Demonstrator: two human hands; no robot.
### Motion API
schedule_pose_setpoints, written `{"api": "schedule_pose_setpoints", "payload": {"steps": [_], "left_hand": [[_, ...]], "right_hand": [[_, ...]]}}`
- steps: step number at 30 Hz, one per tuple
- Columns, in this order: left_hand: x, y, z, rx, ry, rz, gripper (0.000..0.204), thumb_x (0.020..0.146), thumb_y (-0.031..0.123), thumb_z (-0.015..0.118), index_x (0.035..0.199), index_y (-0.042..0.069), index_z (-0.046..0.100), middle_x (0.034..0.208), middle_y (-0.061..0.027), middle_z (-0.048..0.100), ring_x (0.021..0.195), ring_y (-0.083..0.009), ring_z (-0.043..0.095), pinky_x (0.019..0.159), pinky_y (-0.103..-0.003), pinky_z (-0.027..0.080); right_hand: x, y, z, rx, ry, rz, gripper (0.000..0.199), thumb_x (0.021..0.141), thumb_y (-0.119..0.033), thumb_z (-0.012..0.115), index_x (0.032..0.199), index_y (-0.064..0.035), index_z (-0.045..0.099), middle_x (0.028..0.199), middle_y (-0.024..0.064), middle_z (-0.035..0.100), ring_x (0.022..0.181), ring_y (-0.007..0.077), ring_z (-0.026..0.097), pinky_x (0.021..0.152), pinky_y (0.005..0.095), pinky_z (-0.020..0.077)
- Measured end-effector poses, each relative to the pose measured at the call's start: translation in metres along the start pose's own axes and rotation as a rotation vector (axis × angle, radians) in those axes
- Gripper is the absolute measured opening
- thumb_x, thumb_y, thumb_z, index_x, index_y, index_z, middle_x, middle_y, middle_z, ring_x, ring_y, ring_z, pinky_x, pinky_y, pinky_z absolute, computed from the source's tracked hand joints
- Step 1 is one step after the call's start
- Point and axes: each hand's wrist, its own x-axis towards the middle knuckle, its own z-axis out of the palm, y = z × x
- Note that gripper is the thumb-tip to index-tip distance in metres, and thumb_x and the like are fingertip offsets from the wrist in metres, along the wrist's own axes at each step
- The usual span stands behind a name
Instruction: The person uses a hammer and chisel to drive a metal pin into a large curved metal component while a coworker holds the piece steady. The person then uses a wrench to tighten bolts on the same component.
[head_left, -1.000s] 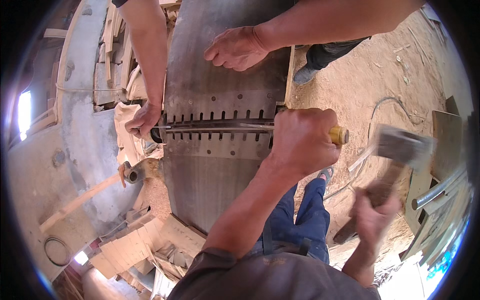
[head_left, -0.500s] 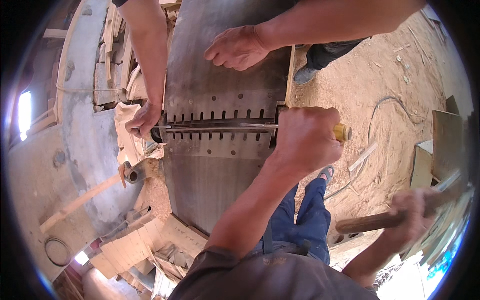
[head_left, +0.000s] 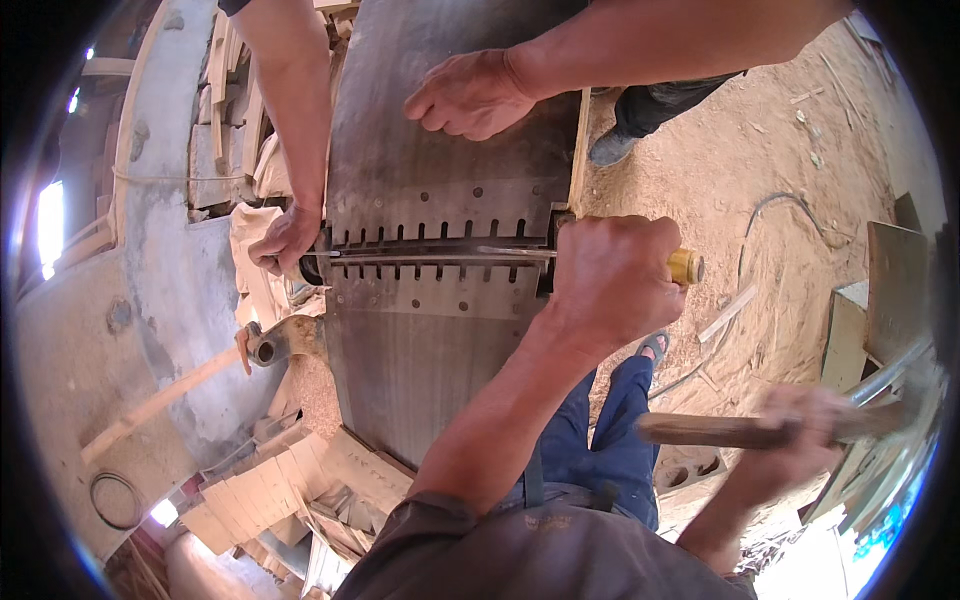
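Observation:
My left hand (head_left: 618, 268) is closed round a yellow-handled tool (head_left: 686, 266). Its thin metal shaft runs left into the gap between the two slotted plates of a grey metal machine table (head_left: 400, 360). A long narrow bar (head_left: 430, 257) lies along that gap. My right hand (head_left: 800, 425), blurred by motion, grips the wooden handle of a striking tool (head_left: 700, 430) at lower right; its head is too smeared to make out. Across the table, a co-worker's hand (head_left: 287, 238) pinches a thin piece at the gap's left end. The co-worker's other hand (head_left: 472, 95) hovers over or rests on the far plate.
Wood offcuts (head_left: 270, 485) are piled at lower left, beside a metal bracket (head_left: 285, 345) sticking out from the machine. A dark cable (head_left: 785, 197) curves over the dusty floor at right. Boards (head_left: 895, 290) lean at the right edge. The co-worker's foot (head_left: 612, 148) stands beside the table.
My right hand has swung the wooden-handled tool leftward and slightly up, closer to my left hand. My left hand and the co-worker's hands stay nearly in place.

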Motion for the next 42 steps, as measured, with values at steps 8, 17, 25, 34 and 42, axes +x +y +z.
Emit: {"api": "schedule_pose_setpoints", "payload": {"steps": [8,17,25,34,42], "left_hand": [[0.0,-0.003,-0.005,0.044,-0.014,0.001,0.022,0.063,0.016,0.08,0.069,0.009,0.06,0.065,-0.0122,0.062,0.063,-0.0364,0.066,0.055,-0.043,0.051],[-0.018,-0.024,-0.033,0.169,-0.05,-0.043,0.022,0.064,0.016,0.08,0.067,0.009,0.059,0.066,-0.0119,0.062,0.062,-0.0342,0.065,0.055,-0.044,0.051],[-0.007,0.042,-0.026,-0.129,-0.03,0.121,0.021,0.06,0.016,0.076,0.07,0.017,0.058,0.065,-0.0046,0.056,0.059,-0.0299,0.061,0.051,-0.043,0.046],[-0.016,0.008,0.0,-0.056,-0.03,0.09,0.019,0.059,0.015,0.073,0.07,0.012,0.059,0.063,-0.0092,0.057,0.058,-0.0344,0.061,0.051,-0.045,0.047],[-0.01,-0.003,0.017,0.039,-0.11,0.025,0.016,0.061,0.015,0.072,0.067,0.009,0.059,0.063,-0.0135,0.061,0.06,-0.0377,0.064,0.053,-0.048,0.047]], "right_hand": [[0.012,-0.016,-0.006,-0.123,-0.007,0.202,0.015,0.089,0.004,0.064,0.1,-0.0017,0.057,0.07,0.0036,0.055,0.052,0.0112,0.053,0.047,0.0248,0.0441],[-0.039,0.004,0.012,-0.544,-0.692,0.282,0.046,0.081,-0.01,0.075,0.122,0.0049,0.061,0.078,0.0189,0.066,0.07,0.0288,0.068,0.066,0.0419,0.0531],[-0.001,-0.002,0.002,-0.18,-0.168,0.386,0.017,0.088,0.004,0.066,0.096,0.0009,0.052,0.067,0.0077,0.056,0.044,0.0149,0.055,0.039,0.028,0.0468],[-0.01,0.013,-0.021,-0.22,-0.194,0.472,0.023,0.087,-0.001,0.069,0.1,-0.001,0.049,0.068,0.0059,0.054,0.044,0.0151,0.054,0.039,0.0282,0.0456],[-0.011,0.023,-0.029,-0.168,-0.204,0.492,0.022,0.088,0.001,0.067,0.101,-0.0005,0.049,0.069,0.0061,0.053,0.044,0.0152,0.054,0.039,0.0285,0.0456]]}}
